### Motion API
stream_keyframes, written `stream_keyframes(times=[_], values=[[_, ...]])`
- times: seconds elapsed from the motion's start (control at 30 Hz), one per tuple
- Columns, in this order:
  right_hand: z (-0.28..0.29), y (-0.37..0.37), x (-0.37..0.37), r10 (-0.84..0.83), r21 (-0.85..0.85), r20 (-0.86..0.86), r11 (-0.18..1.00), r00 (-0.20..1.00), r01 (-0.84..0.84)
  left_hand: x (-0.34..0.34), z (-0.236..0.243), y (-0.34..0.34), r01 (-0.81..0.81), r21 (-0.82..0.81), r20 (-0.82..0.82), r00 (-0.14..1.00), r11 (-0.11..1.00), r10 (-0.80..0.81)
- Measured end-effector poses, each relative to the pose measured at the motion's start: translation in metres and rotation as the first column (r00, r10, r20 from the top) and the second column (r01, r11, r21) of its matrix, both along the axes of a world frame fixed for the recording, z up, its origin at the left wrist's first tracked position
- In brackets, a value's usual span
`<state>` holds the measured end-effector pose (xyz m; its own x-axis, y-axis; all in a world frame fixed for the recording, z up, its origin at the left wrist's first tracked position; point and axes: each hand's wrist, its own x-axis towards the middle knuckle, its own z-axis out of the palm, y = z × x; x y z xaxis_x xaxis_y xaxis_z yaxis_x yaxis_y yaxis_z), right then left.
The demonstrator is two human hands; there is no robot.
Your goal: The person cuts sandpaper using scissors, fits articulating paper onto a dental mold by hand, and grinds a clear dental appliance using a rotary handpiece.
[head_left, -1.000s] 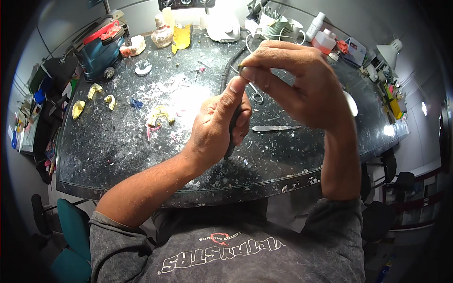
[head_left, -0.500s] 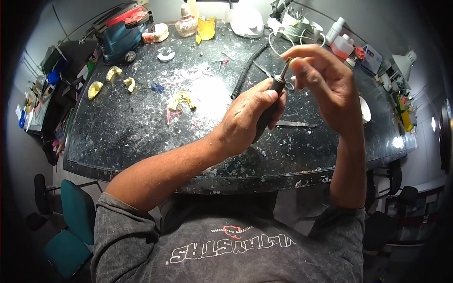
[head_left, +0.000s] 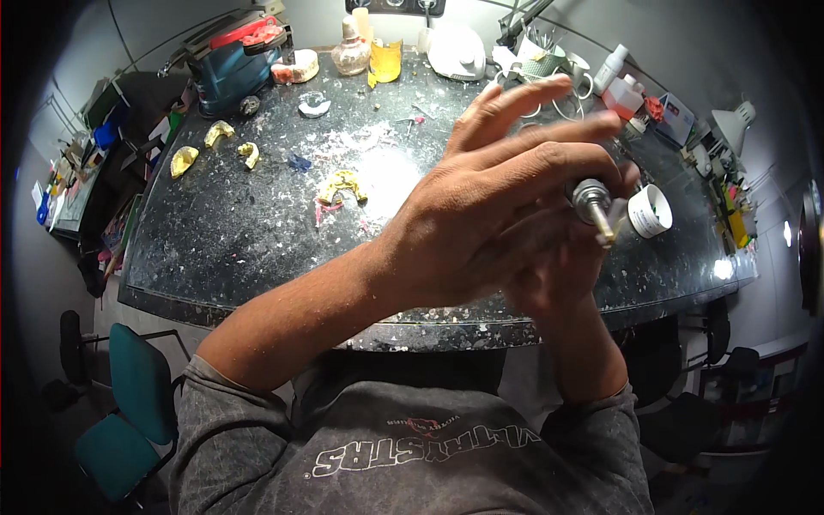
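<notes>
My right hand, blurred and partly behind my left, is closed around a rotary handpiece. The metal nose of the handpiece points toward me, with a thin brass-coloured bit at its end. My left hand lies across in front of it, its fingers stretched and spread. The left forefinger passes close above the handpiece's nose; whether it touches is unclear, and the left thumb is hidden. Beyond the left wrist, a yellow horseshoe-shaped dental cast sits on the dusty dark table.
More yellow cast pieces and a blue scrap lie at left. A white tub stands right of my hands. Along the back are a blue machine, a glass burner bottle, a yellow cup and a pink-liquid bottle.
The handpiece, upright in my left hand before, now points toward me lower and farther right. My right hand has come down behind it, and my left fingers have spread. The white tub is uncovered.
</notes>
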<state>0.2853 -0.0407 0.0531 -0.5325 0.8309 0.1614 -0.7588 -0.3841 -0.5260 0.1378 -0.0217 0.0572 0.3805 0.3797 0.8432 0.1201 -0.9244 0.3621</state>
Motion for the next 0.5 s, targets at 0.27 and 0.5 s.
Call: stream_keyframes(times=[0.27, 0.5], values=[[-0.008, 0.073, 0.067, -0.092, 0.256, 0.766, 0.951, 0.636, -0.171, -0.115, -0.026, 0.033, -0.433, 0.018, -0.282, 0.862, 0.901, 0.42], [-0.037, 0.083, 0.076, -0.248, 0.245, 0.969, 0.935, 0.023, -0.255, -0.131, -0.038, 0.05, -0.7, -0.392, -0.435, 0.713, 0.597, 0.55]])
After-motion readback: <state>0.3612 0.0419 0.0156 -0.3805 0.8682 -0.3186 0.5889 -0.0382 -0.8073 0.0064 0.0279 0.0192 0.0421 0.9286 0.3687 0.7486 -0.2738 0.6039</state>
